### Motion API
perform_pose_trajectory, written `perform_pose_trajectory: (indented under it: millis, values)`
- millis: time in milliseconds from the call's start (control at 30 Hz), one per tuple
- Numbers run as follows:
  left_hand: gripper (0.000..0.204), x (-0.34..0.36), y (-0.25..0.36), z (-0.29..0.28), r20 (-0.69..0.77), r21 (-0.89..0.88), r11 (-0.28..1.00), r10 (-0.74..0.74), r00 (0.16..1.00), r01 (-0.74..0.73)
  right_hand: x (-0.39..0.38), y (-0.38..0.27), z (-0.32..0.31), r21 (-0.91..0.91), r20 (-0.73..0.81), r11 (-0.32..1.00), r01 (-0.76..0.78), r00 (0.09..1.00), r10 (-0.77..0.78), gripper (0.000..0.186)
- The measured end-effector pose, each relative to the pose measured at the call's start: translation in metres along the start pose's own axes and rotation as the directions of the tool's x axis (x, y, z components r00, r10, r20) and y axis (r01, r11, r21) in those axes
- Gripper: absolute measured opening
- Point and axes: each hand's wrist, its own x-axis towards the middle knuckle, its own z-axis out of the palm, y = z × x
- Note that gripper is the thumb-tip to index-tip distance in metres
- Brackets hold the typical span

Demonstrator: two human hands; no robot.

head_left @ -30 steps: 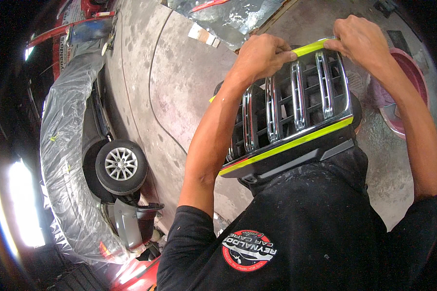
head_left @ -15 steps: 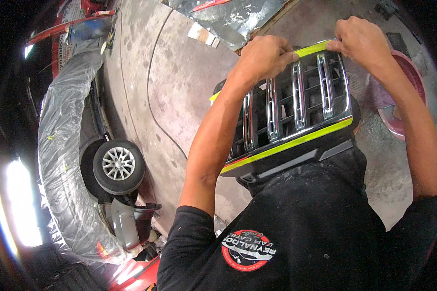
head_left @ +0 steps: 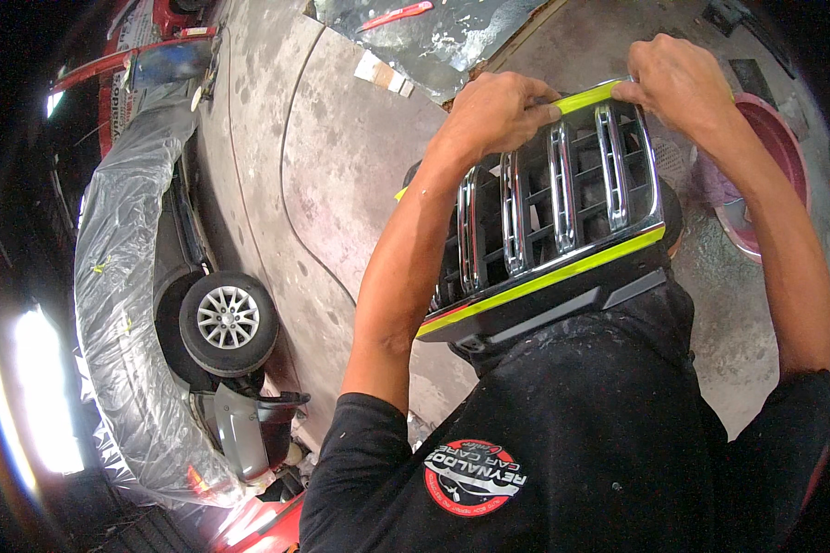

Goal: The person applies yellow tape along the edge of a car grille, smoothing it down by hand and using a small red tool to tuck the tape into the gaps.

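My left hand point(head_left: 503, 115) pinches bright yellow tape point(head_left: 588, 98) along the upper edge of a chrome-and-black car grille point(head_left: 563, 184). At that edge's right end, my right hand point(head_left: 673, 83) also has the tape between thumb and curled fingers. A second yellow strip point(head_left: 544, 281) runs along the grille's lower chrome border, above black trim with grey inserts. My left forearm hides part of the grille's left side.
Left, a car under plastic sheeting point(head_left: 124, 267) shows a wheel point(head_left: 226, 323) and a grey panel point(head_left: 240, 424). A stained sheet point(head_left: 461, 46) with a red tool point(head_left: 395, 14) lies ahead. A pink tub point(head_left: 765, 138) stands right. A cable point(head_left: 290, 198) crosses the floor.
My two hands and the top edge of the grille sit slightly lower and a little further left in view than before. Both hands keep their pinch on the tape.
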Motion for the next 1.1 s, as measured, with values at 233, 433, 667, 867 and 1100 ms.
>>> perform_pose_trajectory:
  millis: [233, 433, 667, 867, 1100]
  values:
    - [0.029, 0.002, -0.001, 0.001, -0.006, 0.044, 0.999, 0.005, 1.0, -0.005, 0.0, 0.0, -0.001, -0.002, -0.035, 1.0, 0.022, 0.999, -0.022, 0.037]
    - [0.029, 0.0, 0.0, 0.001, -0.02, 0.052, 0.999, 0.001, 1.0, 0.0, 0.003, 0.0, 0.0, 0.006, 0.016, 1.0, -0.003, 1.0, 0.003, 0.037]
    - [0.029, 0.002, 0.006, -0.002, 0.03, 0.008, 1.0, -0.019, 0.999, 0.019, 0.001, 0.008, 0.009, 0.056, 0.027, 0.998, -0.028, 0.999, 0.027, 0.038]
    - [0.029, 0.009, -0.001, -0.003, 0.069, -0.016, 1.0, 0.01, 0.998, -0.009, 0.011, 0.009, 0.007, 0.091, 0.218, 0.977, -0.193, 0.961, 0.169, 0.042]
    - [0.032, 0.016, 0.003, -0.008, 0.132, 0.04, 0.996, 0.069, 0.989, -0.075, 0.015, 0.019, 0.008, 0.089, 0.277, 0.976, -0.199, 0.946, 0.167, 0.045]
